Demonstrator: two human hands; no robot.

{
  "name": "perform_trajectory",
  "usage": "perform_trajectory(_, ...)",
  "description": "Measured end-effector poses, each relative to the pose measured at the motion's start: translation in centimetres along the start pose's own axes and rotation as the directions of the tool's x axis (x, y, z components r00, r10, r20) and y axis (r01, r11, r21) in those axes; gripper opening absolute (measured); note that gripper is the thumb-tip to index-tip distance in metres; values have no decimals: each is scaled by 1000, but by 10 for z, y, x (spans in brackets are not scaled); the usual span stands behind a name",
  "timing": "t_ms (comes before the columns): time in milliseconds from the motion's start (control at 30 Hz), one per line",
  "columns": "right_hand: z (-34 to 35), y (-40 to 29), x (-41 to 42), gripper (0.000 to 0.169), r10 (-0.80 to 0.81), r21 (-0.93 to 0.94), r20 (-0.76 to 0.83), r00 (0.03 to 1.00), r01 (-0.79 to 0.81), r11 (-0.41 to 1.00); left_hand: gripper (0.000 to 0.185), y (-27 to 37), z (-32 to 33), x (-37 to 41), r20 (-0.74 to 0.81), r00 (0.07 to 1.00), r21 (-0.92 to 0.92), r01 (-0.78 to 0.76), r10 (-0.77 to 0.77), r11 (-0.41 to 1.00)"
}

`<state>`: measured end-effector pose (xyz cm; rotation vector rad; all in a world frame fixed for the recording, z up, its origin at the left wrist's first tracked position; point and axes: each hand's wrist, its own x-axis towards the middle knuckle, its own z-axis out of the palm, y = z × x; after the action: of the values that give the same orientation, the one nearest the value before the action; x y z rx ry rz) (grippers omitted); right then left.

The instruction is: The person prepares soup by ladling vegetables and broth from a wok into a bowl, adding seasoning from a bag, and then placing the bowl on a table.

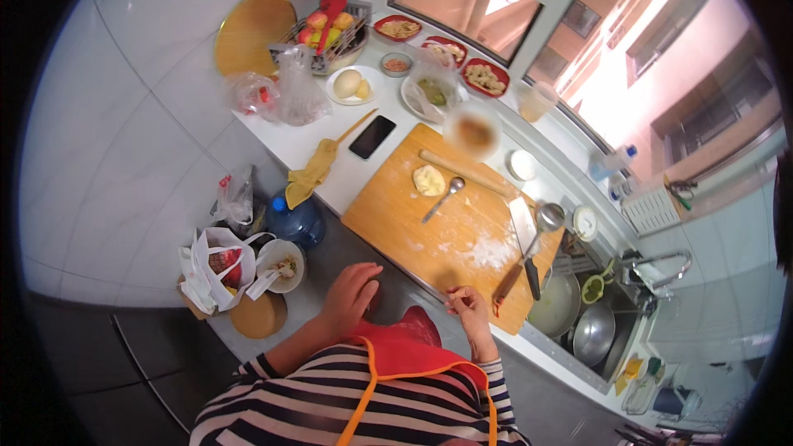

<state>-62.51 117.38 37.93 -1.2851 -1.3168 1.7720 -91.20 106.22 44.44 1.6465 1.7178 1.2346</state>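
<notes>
My left hand (351, 288) is held in front of the red apron (412, 353), over the floor side of the counter, with nothing visible in it. My right hand (469, 308) hovers at the near edge of the wooden board (384, 198), its fingers curled; whether something small is between them is hidden. On the board lie a flattened piece of dough (429, 180), a metal spoon (438, 204), a rolling pin (464, 172) and scattered flour (492, 251). To the right, a kitchen knife (522, 223) and a ladle (549, 217) lie across the board's end.
A phone (372, 137) and a yellow cloth (315, 170) lie left of the board. Beyond it stand a blurred bowl (472, 131) and red dishes (486, 77). The sink (610, 371) holds pans at right. A blue water bottle (296, 223) and bags (226, 266) stand at lower left.
</notes>
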Motion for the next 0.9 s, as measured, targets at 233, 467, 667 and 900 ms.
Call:
perform_trajectory(233,58,-14,57,18,88,-110,73,993,-80,991,34,-92,-30,90,-2,999,41,46,-45,998)
perform_trajectory(467,70,-20,70,23,165,-158,78,983,-151,976,33,-150,-42,128,-191,977,41,101,-92,994)
perform_trajectory(667,70,-29,71,24,113,-197,117,987,-89,976,34,-213,-116,152,-461,845,-51,280,-271,959)
perform_trajectory(900,81,-38,88,23,92,-217,177,980,-52,975,36,-231,-194,212,-563,815,-24,151,-138,988)
